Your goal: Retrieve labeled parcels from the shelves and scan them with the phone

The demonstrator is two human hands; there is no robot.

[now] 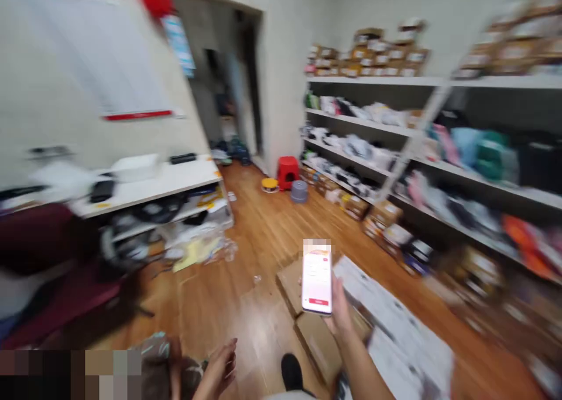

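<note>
My right hand (pixel 340 306) is wrapped round a smartphone (pixel 317 286), which it holds upright with the lit screen facing me. The screen is mostly white with a red bar near the bottom; its text is too small to read. Behind and below the phone lie brown cardboard boxes (pixel 319 344) on the floor. My left hand (pixel 220 366) hangs low over the wooden floor, its fingers loosely bent and apart from any object. Nothing shows in it.
White shelves (pixel 377 81) with cartons and bagged goods line the right wall. A red stool (pixel 288 173) stands near the doorway. A white desk (pixel 175 180) is at left, with clutter below. Another person's arm (pixel 175 365) shows at lower left. White sheeting (pixel 408 330) lies right of the boxes.
</note>
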